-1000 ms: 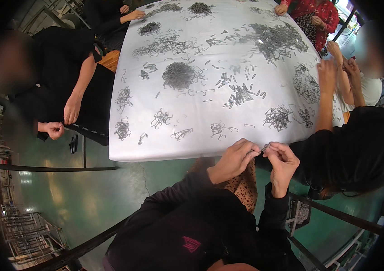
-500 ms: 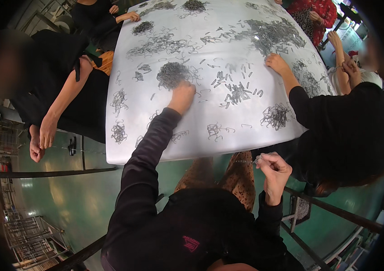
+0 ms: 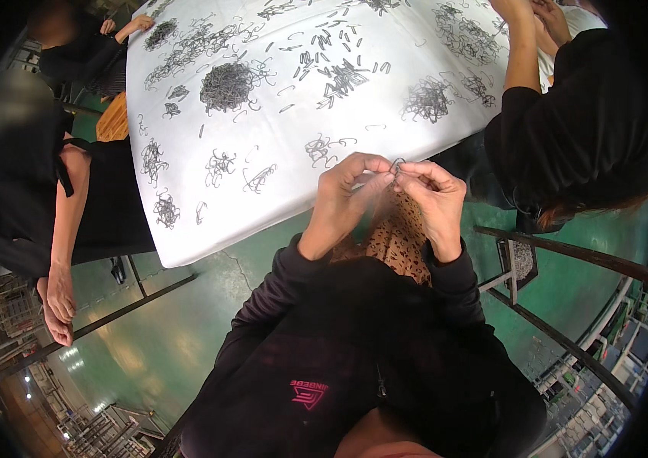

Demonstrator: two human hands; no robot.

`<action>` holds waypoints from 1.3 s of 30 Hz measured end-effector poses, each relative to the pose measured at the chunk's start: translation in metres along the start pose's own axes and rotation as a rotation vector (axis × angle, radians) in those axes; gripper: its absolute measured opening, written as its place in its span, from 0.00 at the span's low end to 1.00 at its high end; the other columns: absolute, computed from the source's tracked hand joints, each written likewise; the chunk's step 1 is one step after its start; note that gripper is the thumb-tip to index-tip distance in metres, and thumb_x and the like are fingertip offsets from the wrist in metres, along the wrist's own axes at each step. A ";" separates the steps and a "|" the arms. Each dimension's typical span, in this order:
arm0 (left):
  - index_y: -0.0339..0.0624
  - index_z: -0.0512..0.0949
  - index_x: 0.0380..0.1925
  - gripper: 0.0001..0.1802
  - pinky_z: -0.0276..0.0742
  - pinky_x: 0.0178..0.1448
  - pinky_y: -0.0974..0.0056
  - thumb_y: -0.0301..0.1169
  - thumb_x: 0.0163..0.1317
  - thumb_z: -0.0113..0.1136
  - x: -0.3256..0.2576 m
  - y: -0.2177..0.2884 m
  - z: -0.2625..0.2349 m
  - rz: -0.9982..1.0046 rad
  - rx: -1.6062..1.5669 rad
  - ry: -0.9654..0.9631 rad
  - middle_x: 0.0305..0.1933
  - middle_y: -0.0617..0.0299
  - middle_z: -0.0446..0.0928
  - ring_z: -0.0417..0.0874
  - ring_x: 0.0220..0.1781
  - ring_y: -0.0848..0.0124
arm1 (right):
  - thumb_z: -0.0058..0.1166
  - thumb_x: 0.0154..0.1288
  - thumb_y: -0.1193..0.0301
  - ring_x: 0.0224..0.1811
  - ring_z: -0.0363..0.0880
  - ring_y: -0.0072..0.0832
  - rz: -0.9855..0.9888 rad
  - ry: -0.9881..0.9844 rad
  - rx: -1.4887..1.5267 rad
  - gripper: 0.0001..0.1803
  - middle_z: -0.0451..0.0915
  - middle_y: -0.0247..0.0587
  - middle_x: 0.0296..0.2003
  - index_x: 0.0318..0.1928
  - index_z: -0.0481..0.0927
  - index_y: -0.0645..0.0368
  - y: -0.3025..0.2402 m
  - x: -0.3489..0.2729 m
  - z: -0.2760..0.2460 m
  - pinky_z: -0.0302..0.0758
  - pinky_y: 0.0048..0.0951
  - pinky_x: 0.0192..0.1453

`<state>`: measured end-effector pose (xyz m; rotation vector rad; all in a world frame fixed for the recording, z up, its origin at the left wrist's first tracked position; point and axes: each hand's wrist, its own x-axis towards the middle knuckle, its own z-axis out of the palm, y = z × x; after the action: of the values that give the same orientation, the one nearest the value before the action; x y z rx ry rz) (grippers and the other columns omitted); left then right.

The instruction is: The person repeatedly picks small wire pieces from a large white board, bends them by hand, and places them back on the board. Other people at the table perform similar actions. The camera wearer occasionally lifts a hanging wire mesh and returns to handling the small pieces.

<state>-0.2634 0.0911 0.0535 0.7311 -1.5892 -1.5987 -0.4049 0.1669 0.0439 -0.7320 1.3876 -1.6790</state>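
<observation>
- So the left hand (image 3: 341, 195) is off the wire pile (image 3: 226, 86) now, back meeting the right hand (image 3: 440, 200).
- Little bent wire piece (image 3: 398, 162) sits between them, by the near edge of the worktop (image 3: 251, 210); both hands pinch it with fingertips.
- Probably super light, stiff, a bit slick; I'd grip below the bend.
- Another loose clump (image 3: 427, 101) lies farther out.
</observation>
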 end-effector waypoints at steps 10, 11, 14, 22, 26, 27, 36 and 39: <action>0.37 0.78 0.37 0.05 0.76 0.45 0.64 0.22 0.60 0.61 -0.004 -0.017 0.014 0.186 0.246 0.145 0.40 0.54 0.77 0.80 0.40 0.62 | 0.61 0.56 0.85 0.31 0.75 0.12 -0.175 0.051 -0.272 0.08 0.79 0.28 0.30 0.37 0.84 0.67 -0.003 -0.007 0.010 0.72 0.14 0.37; 0.37 0.77 0.38 0.05 0.75 0.45 0.64 0.23 0.62 0.60 -0.004 -0.017 0.016 0.199 0.243 0.150 0.39 0.54 0.78 0.80 0.40 0.62 | 0.61 0.56 0.86 0.31 0.75 0.12 -0.191 0.050 -0.291 0.08 0.79 0.28 0.30 0.37 0.84 0.67 -0.002 -0.007 0.010 0.72 0.14 0.37; 0.36 0.77 0.39 0.06 0.76 0.49 0.67 0.23 0.63 0.60 -0.002 -0.015 0.013 0.117 0.280 0.132 0.41 0.56 0.82 0.82 0.43 0.71 | 0.60 0.57 0.86 0.32 0.76 0.14 -0.180 0.030 -0.320 0.10 0.80 0.32 0.32 0.41 0.83 0.68 -0.002 -0.001 0.005 0.73 0.15 0.37; 0.36 0.76 0.38 0.04 0.78 0.49 0.67 0.24 0.64 0.58 0.000 -0.014 0.008 0.013 0.215 0.082 0.38 0.57 0.82 0.84 0.42 0.70 | 0.55 0.63 0.78 0.34 0.80 0.28 -0.328 -0.171 -0.525 0.09 0.83 0.47 0.33 0.42 0.83 0.68 0.012 0.136 0.007 0.75 0.24 0.43; 0.38 0.76 0.36 0.04 0.78 0.47 0.67 0.23 0.62 0.61 -0.002 -0.017 0.008 0.142 0.281 0.060 0.37 0.58 0.82 0.84 0.41 0.68 | 0.49 0.56 0.83 0.43 0.76 0.50 -0.708 -0.404 -1.064 0.11 0.79 0.55 0.35 0.38 0.81 0.69 0.064 0.211 0.027 0.72 0.40 0.56; 0.38 0.76 0.35 0.04 0.78 0.46 0.66 0.23 0.61 0.61 -0.003 -0.017 0.007 0.168 0.307 0.062 0.37 0.58 0.81 0.83 0.40 0.67 | 0.47 0.54 0.84 0.45 0.75 0.53 -0.711 -0.452 -1.206 0.11 0.78 0.56 0.36 0.38 0.81 0.69 0.074 0.219 0.026 0.71 0.43 0.58; 0.37 0.76 0.36 0.05 0.77 0.47 0.65 0.25 0.63 0.60 -0.010 -0.021 -0.001 0.151 0.273 0.056 0.38 0.57 0.80 0.83 0.41 0.65 | 0.52 0.58 0.82 0.36 0.81 0.40 -0.514 -0.384 -1.001 0.07 0.80 0.50 0.33 0.37 0.79 0.68 0.056 0.197 0.032 0.77 0.37 0.45; 0.36 0.76 0.37 0.05 0.76 0.47 0.64 0.26 0.63 0.60 -0.011 -0.019 -0.003 0.156 0.268 0.064 0.38 0.56 0.80 0.82 0.41 0.65 | 0.55 0.62 0.79 0.32 0.83 0.25 -0.157 -0.292 -0.595 0.07 0.83 0.43 0.34 0.40 0.81 0.67 0.020 0.145 0.023 0.77 0.25 0.42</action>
<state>-0.2572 0.0972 0.0332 0.7686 -1.7873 -1.2538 -0.4527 0.0284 0.0204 -1.3899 1.6562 -1.1974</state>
